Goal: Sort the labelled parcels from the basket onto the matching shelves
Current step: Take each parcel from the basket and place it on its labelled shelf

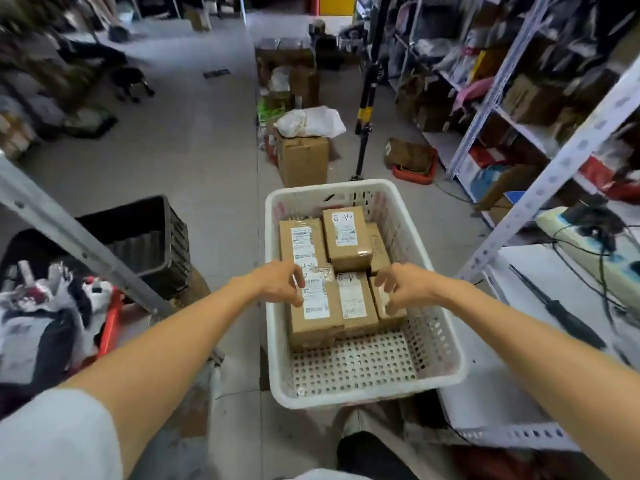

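A white perforated basket [446, 341] stands on the floor in front of me with several brown cardboard parcels inside. Two parcels show handwritten "A-2" marks: one at the back [346, 237] and one in the middle front [355, 303]. My left hand [282, 284] hovers over the front left parcel [315, 317], fingers loosely curled, thumb near its label. My right hand [398, 287] reaches over the front right parcel [388, 308], fingers curled downward at its top. Neither hand plainly grips a parcel.
A white metal shelf [512, 344] stands at my right, carrying cables, a power strip [588, 244] and a black tool [557, 310]. Loaded racks [519, 98] line the right side. A black crate [152, 237] sits at left. Cardboard boxes [303, 161] stand beyond the basket.
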Tool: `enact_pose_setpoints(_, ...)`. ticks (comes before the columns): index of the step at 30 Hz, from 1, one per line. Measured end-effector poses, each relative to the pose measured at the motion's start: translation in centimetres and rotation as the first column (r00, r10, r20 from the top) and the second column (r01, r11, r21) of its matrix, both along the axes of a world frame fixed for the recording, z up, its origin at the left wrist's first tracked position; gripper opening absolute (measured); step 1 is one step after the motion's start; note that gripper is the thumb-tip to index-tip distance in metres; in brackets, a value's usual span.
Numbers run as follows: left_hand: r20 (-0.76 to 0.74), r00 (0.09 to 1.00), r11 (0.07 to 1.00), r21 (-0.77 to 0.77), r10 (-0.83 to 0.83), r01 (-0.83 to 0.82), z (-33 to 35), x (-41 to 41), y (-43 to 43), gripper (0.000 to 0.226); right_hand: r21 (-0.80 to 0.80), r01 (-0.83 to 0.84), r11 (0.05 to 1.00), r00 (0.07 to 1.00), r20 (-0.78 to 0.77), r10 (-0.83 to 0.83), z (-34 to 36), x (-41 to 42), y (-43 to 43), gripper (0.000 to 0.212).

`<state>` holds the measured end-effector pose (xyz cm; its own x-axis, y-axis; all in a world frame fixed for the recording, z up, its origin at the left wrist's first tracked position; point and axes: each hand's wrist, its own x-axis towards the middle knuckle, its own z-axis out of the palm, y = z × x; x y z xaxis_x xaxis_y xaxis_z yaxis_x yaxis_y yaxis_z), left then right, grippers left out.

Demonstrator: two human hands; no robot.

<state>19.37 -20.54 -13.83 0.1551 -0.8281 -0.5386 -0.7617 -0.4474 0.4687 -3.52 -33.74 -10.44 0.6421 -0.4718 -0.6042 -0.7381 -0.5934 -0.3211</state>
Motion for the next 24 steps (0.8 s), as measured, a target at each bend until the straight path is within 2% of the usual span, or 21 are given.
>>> enact_pose_setpoints(9, -0.035, 0.968, 0.965, 0.095, 0.248, -0.244, -5.3, 1.8, -3.6, 0.038, 0.169, -0.109, 0.98, 0.989, -0.084, 0.124, -6.0, 6.3, -7.6, 0.068)
enact_pose_setpoints(15, -0.075, 0.913, 0.902, 0.206, 0.402, -0.38, -12.9, 0.3, -3.8, 0.046, 0.31, -0.049, 0.95, 0.981, -0.165, 0.105, -14.5, 6.5, -6.8, 0.073)
enact_pose_setpoints(20, -0.106, 0.848, 0.847, 0.193, 0.519, -0.495, -18.8, -0.8, -4.1, 0.063, 0.358, 0.088, 0.93, 0.981, -0.194, -0.018, -21.4, 6.8, -6.5, 0.09)
enact_pose_setpoints(22, -0.139, 0.814, 0.824, 0.146, 0.565, -0.547, -21.0, -0.9, -4.6, 0.077, 0.388, 0.21, 0.898, 0.975, -0.149, -0.164, -23.6, 7.6, -6.8, 0.096)
enact_pose_setpoints(24, -0.18, 0.741, 0.762, 0.172, 0.647, -0.624, -23.0, -1.1, -5.4, 0.097, 0.428, 0.33, 0.841, 0.941, -0.081, -0.328, -25.6, 8.2, -7.1, 0.104)
